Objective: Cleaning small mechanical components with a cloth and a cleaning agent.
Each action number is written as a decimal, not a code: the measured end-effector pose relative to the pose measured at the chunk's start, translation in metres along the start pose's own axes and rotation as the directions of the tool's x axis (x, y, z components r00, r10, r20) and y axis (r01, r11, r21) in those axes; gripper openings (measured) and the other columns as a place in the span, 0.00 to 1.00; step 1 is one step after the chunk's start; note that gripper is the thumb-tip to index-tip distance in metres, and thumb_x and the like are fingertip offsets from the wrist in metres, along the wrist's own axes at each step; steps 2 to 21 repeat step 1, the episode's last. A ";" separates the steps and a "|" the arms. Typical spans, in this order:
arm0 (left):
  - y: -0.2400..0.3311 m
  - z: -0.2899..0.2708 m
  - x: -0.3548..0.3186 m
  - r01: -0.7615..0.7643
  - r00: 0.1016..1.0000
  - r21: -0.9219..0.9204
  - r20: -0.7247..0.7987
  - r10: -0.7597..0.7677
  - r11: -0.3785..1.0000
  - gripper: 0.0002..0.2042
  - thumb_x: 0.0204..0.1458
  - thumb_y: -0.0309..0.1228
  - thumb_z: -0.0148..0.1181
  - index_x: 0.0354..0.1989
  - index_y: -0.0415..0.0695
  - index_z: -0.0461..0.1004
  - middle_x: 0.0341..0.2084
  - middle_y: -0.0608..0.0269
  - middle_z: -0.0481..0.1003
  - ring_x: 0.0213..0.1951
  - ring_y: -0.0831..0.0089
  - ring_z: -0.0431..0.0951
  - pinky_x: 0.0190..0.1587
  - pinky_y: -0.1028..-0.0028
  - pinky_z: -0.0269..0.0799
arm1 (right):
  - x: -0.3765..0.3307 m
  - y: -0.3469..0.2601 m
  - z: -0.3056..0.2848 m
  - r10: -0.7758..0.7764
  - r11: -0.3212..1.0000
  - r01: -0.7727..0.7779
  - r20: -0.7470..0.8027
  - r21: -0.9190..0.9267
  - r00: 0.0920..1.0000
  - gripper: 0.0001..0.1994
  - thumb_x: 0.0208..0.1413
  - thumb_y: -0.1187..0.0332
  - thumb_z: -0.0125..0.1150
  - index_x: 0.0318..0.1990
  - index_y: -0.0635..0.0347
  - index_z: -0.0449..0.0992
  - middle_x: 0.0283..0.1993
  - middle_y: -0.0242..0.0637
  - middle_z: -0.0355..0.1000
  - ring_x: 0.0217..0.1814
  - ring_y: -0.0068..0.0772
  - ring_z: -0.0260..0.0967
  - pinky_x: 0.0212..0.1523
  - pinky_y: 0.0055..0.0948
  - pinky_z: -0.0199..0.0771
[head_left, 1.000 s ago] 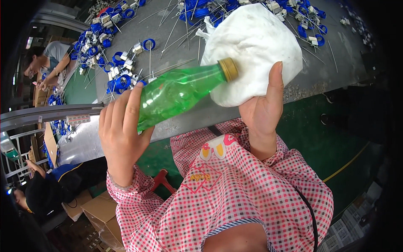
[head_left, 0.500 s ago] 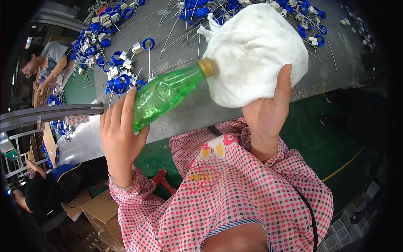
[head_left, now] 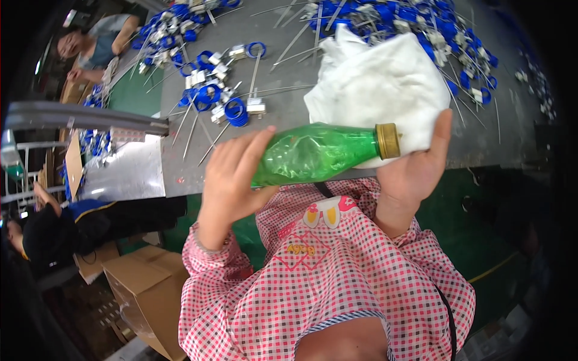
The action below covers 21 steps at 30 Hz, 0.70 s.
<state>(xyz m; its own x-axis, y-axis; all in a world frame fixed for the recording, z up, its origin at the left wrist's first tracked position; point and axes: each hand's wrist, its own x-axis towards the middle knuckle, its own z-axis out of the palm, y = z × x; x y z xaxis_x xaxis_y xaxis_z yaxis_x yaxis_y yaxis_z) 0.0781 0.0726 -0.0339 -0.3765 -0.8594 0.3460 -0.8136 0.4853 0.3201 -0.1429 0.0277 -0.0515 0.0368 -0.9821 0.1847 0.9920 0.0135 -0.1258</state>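
My left hand (head_left: 235,177) is wrapped round the body of a green plastic bottle (head_left: 313,155). The bottle lies nearly level, with its gold cap (head_left: 388,141) pointing right, in front of a white cloth (head_left: 379,90). That cloth rests on my right hand (head_left: 418,174), whose thumb is up along its right edge. The other fingers of this hand are hidden beneath the cloth. Above the grey metal table, the cloth covers part of a pile of blue wire coils with white connectors and metal rods (head_left: 415,24).
A smaller group of blue coils (head_left: 208,93) lies on the table (head_left: 277,108) left of the cloth. A metal rail (head_left: 90,115) juts in from the left. One person (head_left: 99,45) sits at the far left, and another (head_left: 54,225) is below. A cardboard box (head_left: 150,289) stands at lower left.
The bottle has shifted right and tilted to nearly level, its cap now over the lower right part of the cloth. The cloth's rounded shape has become looser and flatter, with a corner sticking up.
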 end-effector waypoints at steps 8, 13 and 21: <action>-0.001 0.006 -0.006 0.026 0.999 -0.056 -0.018 -0.027 0.998 0.35 0.21 0.28 0.64 0.48 0.42 0.64 0.38 0.56 0.68 0.37 0.62 0.69 0.39 0.68 0.63 | 0.001 0.001 0.005 0.060 0.998 -0.060 0.007 0.036 0.998 0.30 0.56 0.50 0.34 0.58 0.66 0.46 0.60 0.47 0.48 0.62 0.48 0.45 0.60 0.47 0.43; -0.001 0.006 -0.006 0.026 0.999 -0.056 -0.018 -0.027 0.998 0.35 0.21 0.28 0.64 0.48 0.42 0.64 0.38 0.56 0.68 0.37 0.62 0.69 0.39 0.68 0.63 | 0.001 0.001 0.005 0.060 0.998 -0.060 0.007 0.036 0.998 0.30 0.56 0.50 0.34 0.58 0.66 0.46 0.60 0.47 0.48 0.62 0.48 0.45 0.60 0.47 0.43; -0.001 0.006 -0.006 0.026 0.999 -0.056 -0.018 -0.027 0.998 0.35 0.21 0.28 0.64 0.48 0.42 0.64 0.38 0.56 0.68 0.37 0.62 0.69 0.39 0.68 0.63 | 0.001 0.001 0.005 0.060 0.998 -0.060 0.007 0.036 0.998 0.30 0.56 0.50 0.34 0.58 0.66 0.46 0.60 0.47 0.48 0.62 0.48 0.45 0.60 0.47 0.43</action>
